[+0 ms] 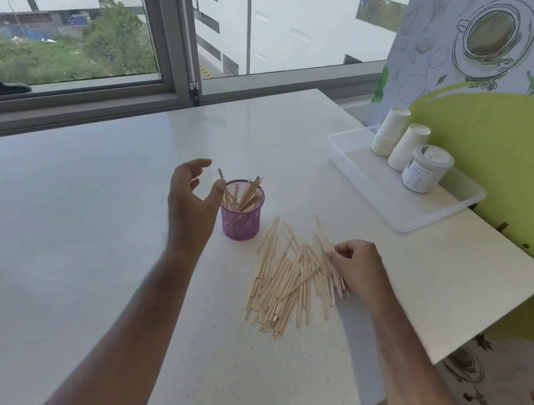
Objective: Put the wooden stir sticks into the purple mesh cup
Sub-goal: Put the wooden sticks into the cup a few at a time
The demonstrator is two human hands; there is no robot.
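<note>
A purple mesh cup [241, 222] stands upright on the white table [84, 209], with several wooden stir sticks leaning inside it. My left hand [191, 201] hovers just left of the cup, fingers spread, thumb near the rim and holding nothing. To the right of the cup lies a loose pile of wooden stir sticks [285, 281]. My right hand [356, 267] rests on the pile's right edge, its fingers pinched around a few sticks that still lie on the table.
A clear plastic tray [381, 191] at the back right holds two stacks of white paper cups [402, 143] and a white jar [426, 169]. The table's right edge runs close behind my right hand. A window frame borders the far side.
</note>
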